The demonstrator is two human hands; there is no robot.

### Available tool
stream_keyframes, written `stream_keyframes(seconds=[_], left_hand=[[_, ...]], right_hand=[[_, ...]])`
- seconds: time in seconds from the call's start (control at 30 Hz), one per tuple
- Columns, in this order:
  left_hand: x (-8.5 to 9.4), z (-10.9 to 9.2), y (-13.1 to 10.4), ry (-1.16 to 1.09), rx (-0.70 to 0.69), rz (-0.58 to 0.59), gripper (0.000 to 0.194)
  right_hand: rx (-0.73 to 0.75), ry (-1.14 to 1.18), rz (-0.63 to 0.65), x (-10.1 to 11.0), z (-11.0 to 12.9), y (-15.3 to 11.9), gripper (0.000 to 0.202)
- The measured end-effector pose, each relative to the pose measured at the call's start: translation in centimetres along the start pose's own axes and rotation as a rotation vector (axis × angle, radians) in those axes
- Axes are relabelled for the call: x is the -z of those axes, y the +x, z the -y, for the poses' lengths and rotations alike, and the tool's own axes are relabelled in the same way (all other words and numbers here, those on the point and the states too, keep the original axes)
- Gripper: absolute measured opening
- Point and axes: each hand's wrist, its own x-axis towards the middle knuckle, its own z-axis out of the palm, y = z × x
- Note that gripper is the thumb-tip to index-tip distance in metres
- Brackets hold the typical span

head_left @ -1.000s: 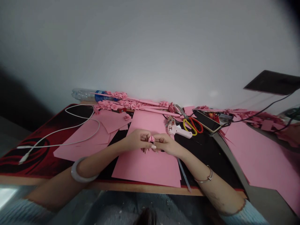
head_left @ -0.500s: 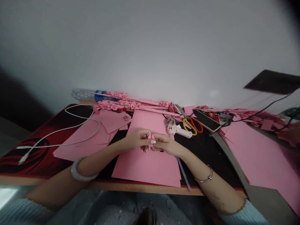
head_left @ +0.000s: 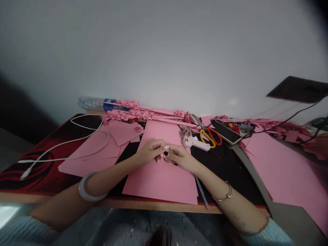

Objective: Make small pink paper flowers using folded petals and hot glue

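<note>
Both my hands meet over a large sheet of pink paper [head_left: 161, 184] in the middle of the desk. Between their fingertips is a small piece of pink paper [head_left: 162, 155], mostly covered by the fingers, so its shape is hard to make out. My left hand [head_left: 151, 152] is closed on it from the left, thumb on top. From the right, my right hand [head_left: 181, 158] pinches it with thumb and fingers. A pink glue gun [head_left: 196, 143] lies just beyond my right hand, next to scissors [head_left: 211, 136] with yellow and red handles.
Pink paper flowers [head_left: 125, 114] and rolled paper sticks line the wall, beside a plastic bottle [head_left: 92, 103]. A white cable [head_left: 69, 158] crosses paper sheets at left. A phone [head_left: 227, 131] lies at back right, more pink sheets [head_left: 282, 164] at far right, and a thin stick [head_left: 202, 193] near the front edge.
My fingers have shifted around the small pink paper: the right thumb has come up against the left thumb, and less of the paper shows. The things on the desk have not moved.
</note>
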Motion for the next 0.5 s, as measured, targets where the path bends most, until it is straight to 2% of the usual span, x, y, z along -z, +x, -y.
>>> stream_keyframes(seconds=[0.13,0.23,0.37,0.5], left_hand=[[-0.3,0.1,0.1,-0.013,0.009,-0.059,0.042],[-0.6,0.2,0.2,-0.008,0.050,-0.058,0.041],[-1.1,0.3,0.0,0.039,0.028,-0.059,0.040],[-1.4,0.1,-0.3,0.077,0.026,-0.117,0.043]], right_hand=[[-0.003,-0.024,-0.070,-0.2,0.2,0.0,0.034],[0.017,-0.037,-0.114,-0.2,0.3,0.1,0.036],[0.038,-0.039,-0.129,-0.1,0.1,0.2,0.038],[0.039,-0.040,-0.126,-0.1,-0.1,0.2,0.037]])
